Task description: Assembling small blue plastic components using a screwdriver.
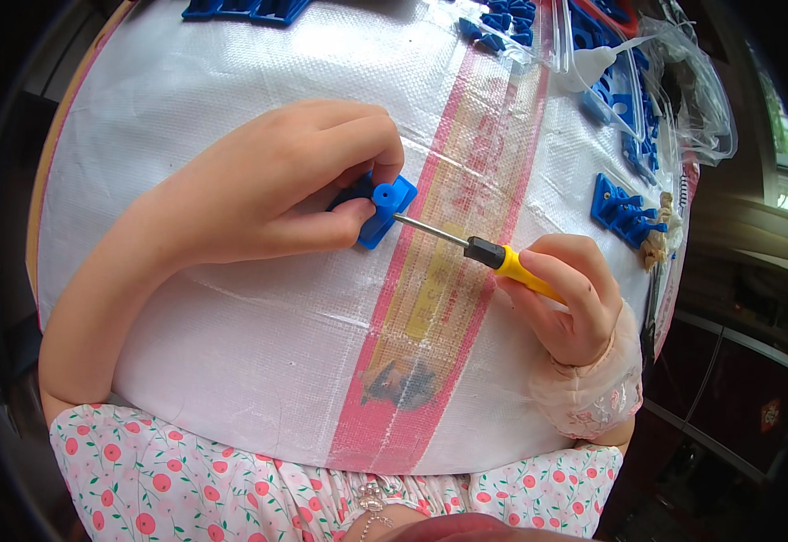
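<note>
Near the middle of the table, a blue plastic part with a round post and a hole in its top is pinched between the thumb and fingers of my left hand. My fingers hide its left side. My right hand is wrapped round a screwdriver with a yellow and black handle. Its metal shaft points left, and the tip is at the right side of the blue part, close to the post. Whether the tip touches the part, I cannot tell.
A woven white sheet with a pink and yellow printed stripe covers the table. Blue parts lie at the right edge. Farther back are a pile of small blue pieces, a white nozzle bottle, clear plastic bags and blue trays.
</note>
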`<state>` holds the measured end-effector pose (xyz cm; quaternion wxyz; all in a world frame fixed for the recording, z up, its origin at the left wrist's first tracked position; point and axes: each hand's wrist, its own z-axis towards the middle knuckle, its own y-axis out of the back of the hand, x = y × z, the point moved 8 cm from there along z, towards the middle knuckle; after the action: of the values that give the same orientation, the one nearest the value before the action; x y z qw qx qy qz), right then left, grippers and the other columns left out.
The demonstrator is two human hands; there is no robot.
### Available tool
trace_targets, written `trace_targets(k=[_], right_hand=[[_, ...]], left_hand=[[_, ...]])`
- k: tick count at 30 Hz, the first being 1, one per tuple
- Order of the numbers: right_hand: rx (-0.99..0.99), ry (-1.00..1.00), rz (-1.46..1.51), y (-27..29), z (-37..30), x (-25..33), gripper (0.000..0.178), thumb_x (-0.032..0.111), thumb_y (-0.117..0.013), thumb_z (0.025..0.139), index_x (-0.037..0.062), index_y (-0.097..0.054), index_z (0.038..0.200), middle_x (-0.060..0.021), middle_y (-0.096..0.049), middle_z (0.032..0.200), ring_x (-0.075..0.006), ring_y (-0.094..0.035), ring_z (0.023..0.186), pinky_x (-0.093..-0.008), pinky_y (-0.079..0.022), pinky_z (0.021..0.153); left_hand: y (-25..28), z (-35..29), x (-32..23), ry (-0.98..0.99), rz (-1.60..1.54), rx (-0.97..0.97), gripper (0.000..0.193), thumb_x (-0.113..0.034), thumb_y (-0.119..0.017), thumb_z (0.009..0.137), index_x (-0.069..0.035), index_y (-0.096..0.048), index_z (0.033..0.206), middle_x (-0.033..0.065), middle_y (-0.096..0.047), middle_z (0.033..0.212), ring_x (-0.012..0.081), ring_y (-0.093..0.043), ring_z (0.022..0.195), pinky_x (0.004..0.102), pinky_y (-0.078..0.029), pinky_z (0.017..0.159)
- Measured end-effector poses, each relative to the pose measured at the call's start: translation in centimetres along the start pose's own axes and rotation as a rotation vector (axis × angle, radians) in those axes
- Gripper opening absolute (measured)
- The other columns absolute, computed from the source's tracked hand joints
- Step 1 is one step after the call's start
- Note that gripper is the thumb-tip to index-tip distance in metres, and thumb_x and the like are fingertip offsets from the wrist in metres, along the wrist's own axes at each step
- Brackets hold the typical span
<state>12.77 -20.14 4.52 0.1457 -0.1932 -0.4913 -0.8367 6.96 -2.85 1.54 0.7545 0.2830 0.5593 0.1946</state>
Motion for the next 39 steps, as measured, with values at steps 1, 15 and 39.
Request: trace_targets(k=[1,15,39], right_hand=[[0.001,-0.007,0.011,0.02,0.05,0.02,0.042,-0.002,-0.077,0.064,0.0,-0.061,0.102,-0.012,-0.06,0.082,-0.0207,-0.06,0.064,-0.0276,-0.047,0.05],[0.023,-0.015,0.023,-0.25,0.09,-0.21,0.03,-0.003,-0.075,0.065,0.0005,-0.063,0.093,-0.0106,-0.06,0.078,-0.0203,-0.06,0.061,-0.0274,-0.047,0.049],[-0.024,0.136,-0.098,-0.24,-0.62,0.45,0.028,0.002,-0.073,0.061,0.0002,-0.058,0.084,-0.012,-0.057,0.08,-0.0193,-0.054,0.056,-0.0266,-0.042,0.045]], left_hand=[[0.01,0.12,-0.18,-0.015,0.002,0.007,0.019,0.0,-0.06,0.069,-0.004,-0.049,0.085,0.0072,-0.047,0.08,0.0199,-0.05,0.073,0.0296,-0.044,0.066],[0.22,0.03,0.43,0.078,-0.013,0.026,0.023,-0.006,-0.07,0.076,-0.005,-0.049,0.084,0.0056,-0.05,0.081,0.0178,-0.053,0.073,0.0284,-0.047,0.067],[0.32,0.01,0.17,0.041,-0.008,0.001,0.029,-0.004,-0.073,0.07,-0.006,-0.054,0.092,0.0036,-0.05,0.083,0.0136,-0.052,0.072,0.0241,-0.043,0.065]])
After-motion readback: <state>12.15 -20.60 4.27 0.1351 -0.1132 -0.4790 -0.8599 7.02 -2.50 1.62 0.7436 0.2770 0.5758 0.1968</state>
